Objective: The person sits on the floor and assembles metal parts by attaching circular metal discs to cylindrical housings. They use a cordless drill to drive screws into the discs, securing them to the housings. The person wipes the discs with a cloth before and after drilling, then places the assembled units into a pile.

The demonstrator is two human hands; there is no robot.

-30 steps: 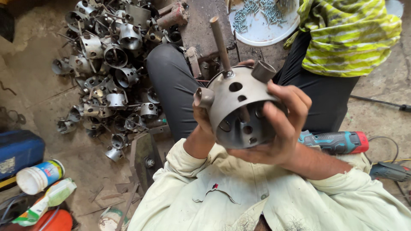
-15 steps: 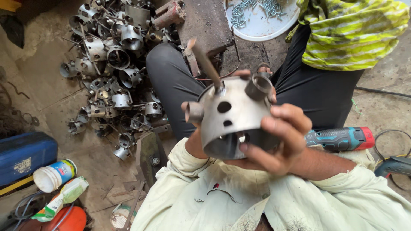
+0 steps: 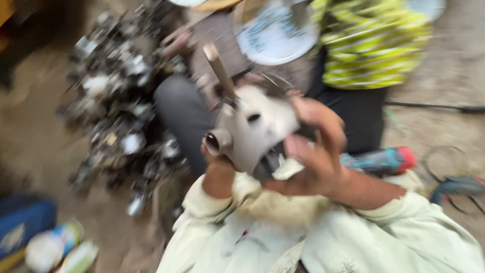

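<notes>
Both my hands hold a grey metal cylinder housing with round holes, short pipe stubs and a thin rod sticking up from it. My left hand grips it from below on the left, mostly hidden behind the part. My right hand wraps its right side with the fingers spread over the shell. The frame is blurred by motion.
A heap of similar metal parts lies on the dirt floor at left. A person in a yellow-green striped top sits opposite, with a white plate of small hardware. A red and teal power drill lies at right; blue case at lower left.
The housing has been turned in my hands, so a pipe stub now faces left and the rod tilts up-left. The view has shifted and blurred.
</notes>
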